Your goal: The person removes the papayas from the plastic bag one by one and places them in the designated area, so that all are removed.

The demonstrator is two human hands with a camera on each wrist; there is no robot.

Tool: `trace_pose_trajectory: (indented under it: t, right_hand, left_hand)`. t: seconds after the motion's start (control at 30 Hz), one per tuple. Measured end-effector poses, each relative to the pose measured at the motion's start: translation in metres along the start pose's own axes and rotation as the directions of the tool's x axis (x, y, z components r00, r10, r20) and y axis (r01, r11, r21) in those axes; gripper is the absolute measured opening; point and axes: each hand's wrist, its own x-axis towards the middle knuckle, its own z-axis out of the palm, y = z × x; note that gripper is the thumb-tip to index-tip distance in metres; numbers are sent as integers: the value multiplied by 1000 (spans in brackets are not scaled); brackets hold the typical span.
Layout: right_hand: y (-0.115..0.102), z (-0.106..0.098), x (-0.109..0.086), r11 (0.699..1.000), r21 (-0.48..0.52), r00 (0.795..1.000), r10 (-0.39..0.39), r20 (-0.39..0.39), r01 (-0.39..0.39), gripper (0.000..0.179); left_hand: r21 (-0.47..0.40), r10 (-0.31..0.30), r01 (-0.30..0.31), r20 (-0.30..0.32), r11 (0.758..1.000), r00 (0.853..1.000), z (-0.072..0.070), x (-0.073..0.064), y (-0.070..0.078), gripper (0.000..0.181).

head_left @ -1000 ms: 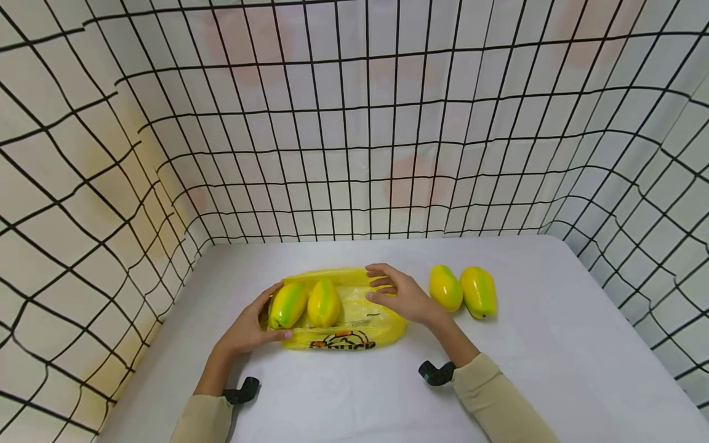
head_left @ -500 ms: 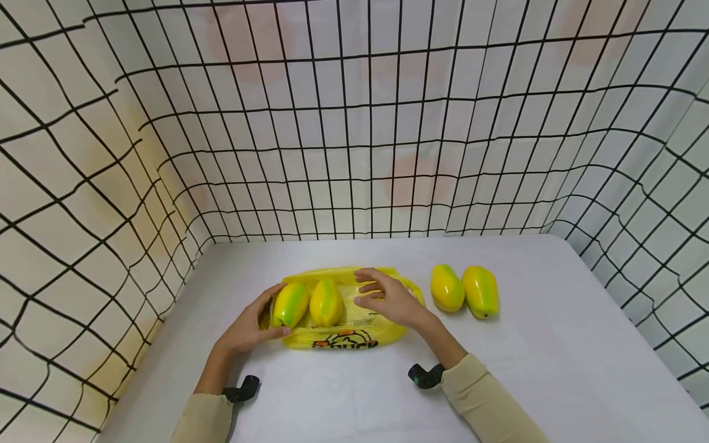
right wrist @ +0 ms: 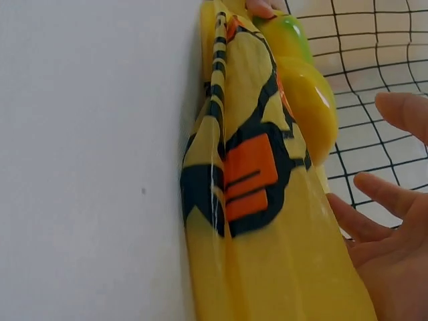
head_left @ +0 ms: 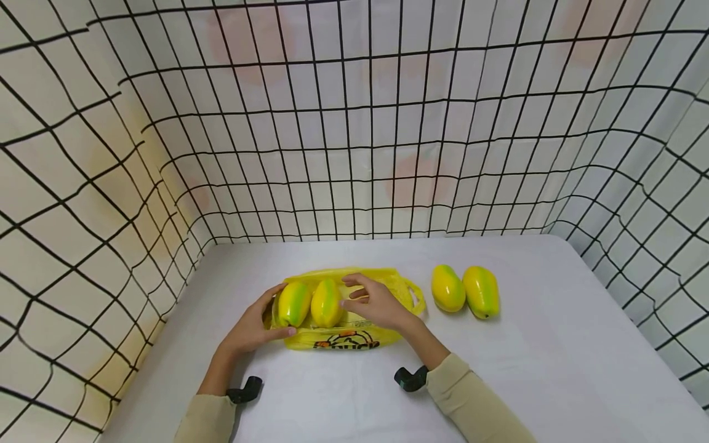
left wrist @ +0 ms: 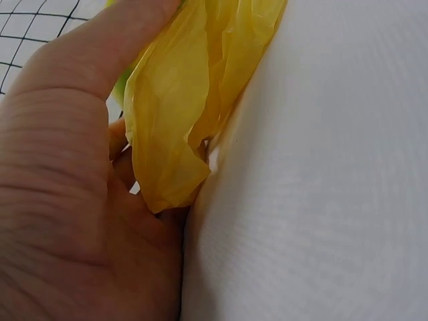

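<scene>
A yellow plastic bag (head_left: 388,337) with a black and orange print lies flat on its side, its handle loop toward the right. On it rest two glossy yellow-green mango-like fruits, a left one (head_left: 294,304) and a right one (head_left: 327,303). My left hand (head_left: 249,327) grips the bag's left end around the left fruit; in the left wrist view the thumb lies along the crumpled yellow plastic (left wrist: 174,127). My right hand (head_left: 378,304) hovers over the bag with fingers spread and loosely bent, holding nothing, its fingertips right at the right fruit's side.
Two more yellow-green fruits stand side by side right of the bag, a nearer one (head_left: 448,289) and a farther-right one (head_left: 481,292). Everything rests on a white-covered table (head_left: 554,344). White walls with a black grid (head_left: 382,129) enclose the back and both sides.
My right hand has moved left across the bag to the right fruit, uncovering the bag's handle. The left hand stays at the bag's left end, and the fruits on the bag barely shift.
</scene>
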Motion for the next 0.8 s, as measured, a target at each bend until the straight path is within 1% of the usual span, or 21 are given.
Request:
trace_pose_trajectory:
  t: [0.17, 0.33, 0.5, 0.6, 0.8]
  right_hand:
    - [-3, 7, 4, 999, -3, 999, 42, 12, -42, 73]
    - [-1, 15, 8, 997, -32, 997, 67, 24, -66, 79]
    - [-3, 22, 11, 995, -56, 996, 86, 6, -85, 86]
    - [-4, 25, 12, 994, -57, 996, 93, -6, -93, 89]
    - [-2, 32, 16, 991, -99, 996, 90, -4, -90, 92]
  left_hand:
    - [-11, -9, 9, -1, 1000, 1000, 0, 0, 1, 108]
    - [-17, 4, -4, -3, 1000, 1000, 0, 0, 2, 107]
    - [-8, 13, -13, -8, 1000, 1000, 0, 1, 1, 107]
    - [-9, 22, -22, -11, 1000, 1000, 0, 1, 1, 107]
    - [-18, 35, -35, -12, 999, 999, 0, -1, 1, 108]
